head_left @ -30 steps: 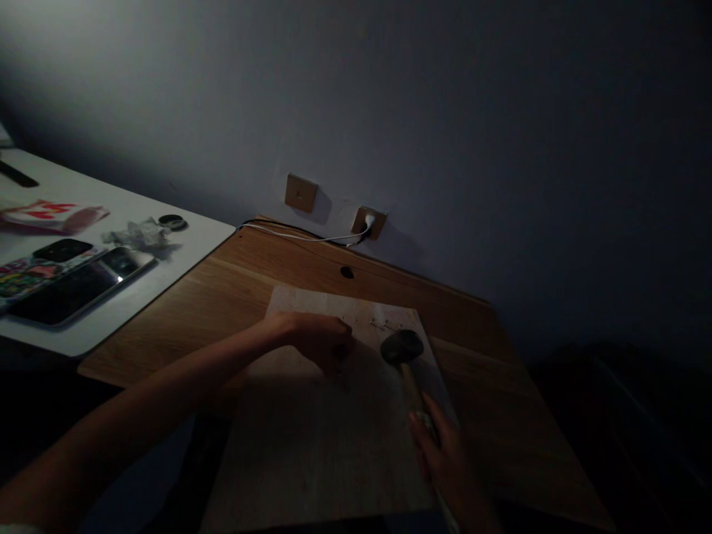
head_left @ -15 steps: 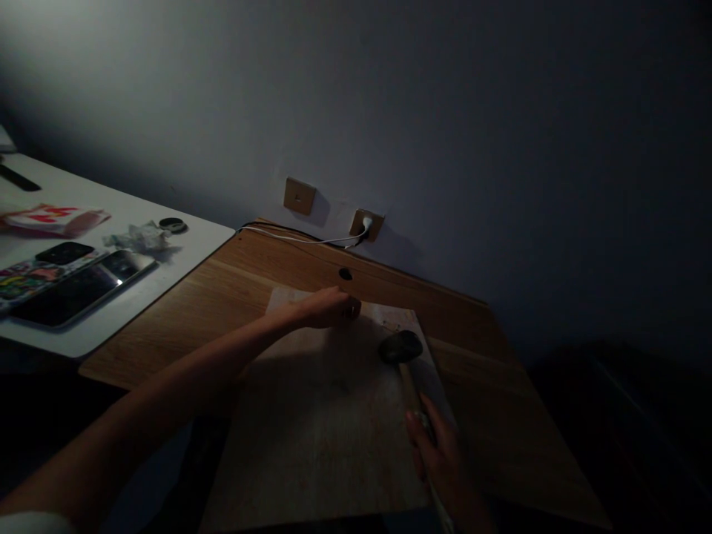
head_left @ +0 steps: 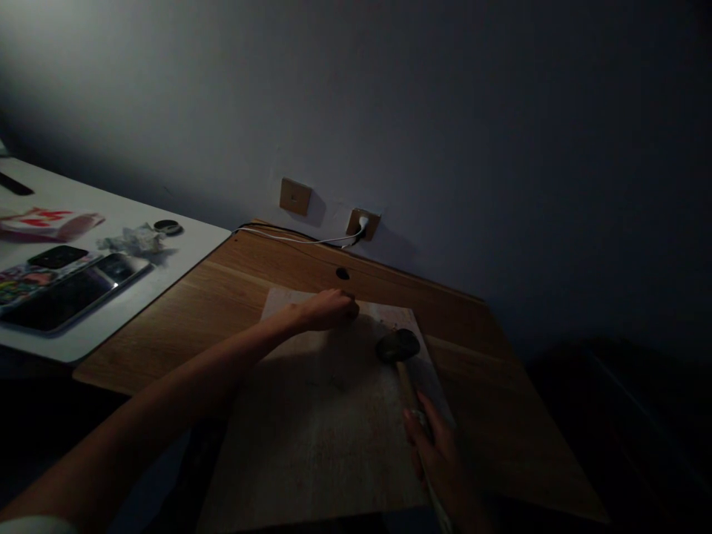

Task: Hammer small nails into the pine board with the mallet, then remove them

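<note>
My right hand (head_left: 439,449) is wrapped around the wooden handle of a mallet (head_left: 398,346). Its dark head hangs just above or rests on the right part of a pale wooden board (head_left: 328,460); I cannot tell which. Over the board's far edge, my left hand (head_left: 329,308) is closed with its fingertips curled down and away from me. What they pinch, if anything, is hidden. Small, thin dark pieces (head_left: 334,381) lie on the middle of the board, too dim to name. A few more tiny bits show beyond the mallet head.
The board lies on a brown wooden table (head_left: 222,297). On a white table (head_left: 133,297) at the left are a phone-like device (head_left: 67,297), a crumpled wrapper (head_left: 136,241), a red-and-white packet (head_left: 53,222) and a round lid (head_left: 167,227). Cables (head_left: 300,237) run to a wall socket (head_left: 363,224).
The whole view has shifted slightly. Both hands and the mallet keep nearly the same places over the board.
</note>
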Available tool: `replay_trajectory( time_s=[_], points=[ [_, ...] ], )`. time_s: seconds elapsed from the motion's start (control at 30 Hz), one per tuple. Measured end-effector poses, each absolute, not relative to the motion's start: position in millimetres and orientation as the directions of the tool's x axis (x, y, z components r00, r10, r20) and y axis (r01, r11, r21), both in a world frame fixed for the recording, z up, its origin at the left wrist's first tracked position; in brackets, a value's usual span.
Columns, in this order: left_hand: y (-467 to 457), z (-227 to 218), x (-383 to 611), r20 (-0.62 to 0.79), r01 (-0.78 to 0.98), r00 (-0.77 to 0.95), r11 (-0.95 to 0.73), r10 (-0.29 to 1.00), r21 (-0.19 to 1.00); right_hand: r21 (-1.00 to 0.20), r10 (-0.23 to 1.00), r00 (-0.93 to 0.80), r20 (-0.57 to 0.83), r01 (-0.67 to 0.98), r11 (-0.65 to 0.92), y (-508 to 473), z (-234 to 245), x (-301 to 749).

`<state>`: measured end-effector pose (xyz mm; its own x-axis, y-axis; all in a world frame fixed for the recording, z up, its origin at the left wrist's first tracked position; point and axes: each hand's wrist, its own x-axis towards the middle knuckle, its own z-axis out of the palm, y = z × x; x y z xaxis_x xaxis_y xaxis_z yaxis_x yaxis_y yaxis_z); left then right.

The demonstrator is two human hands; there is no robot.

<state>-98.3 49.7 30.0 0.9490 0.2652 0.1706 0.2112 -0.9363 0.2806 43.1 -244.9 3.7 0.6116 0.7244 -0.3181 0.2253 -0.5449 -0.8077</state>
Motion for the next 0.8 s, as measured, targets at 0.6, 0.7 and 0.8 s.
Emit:
replay_trajectory(
  time_s=[0.6,0.7,0.8],
  points=[
    [56,-8,-93,0.289,0.153,0.872,-0.781,0.395,0.606,-0.83,0.761,0.572,-0.307,0.23,-0.508,-241,6,46],
    [55,-7,-94,0.278,0.166,0.859,-0.748,0.429,0.642,-0.845,0.79,0.548,-0.275,0.253,-0.47,-231,11,45],
    [55,-9,-94,0.264,0.164,0.858,-0.723,0.44,0.671,-0.863,0.831,0.512,-0.218,0.297,-0.409,-215,19,42]
  ],
)
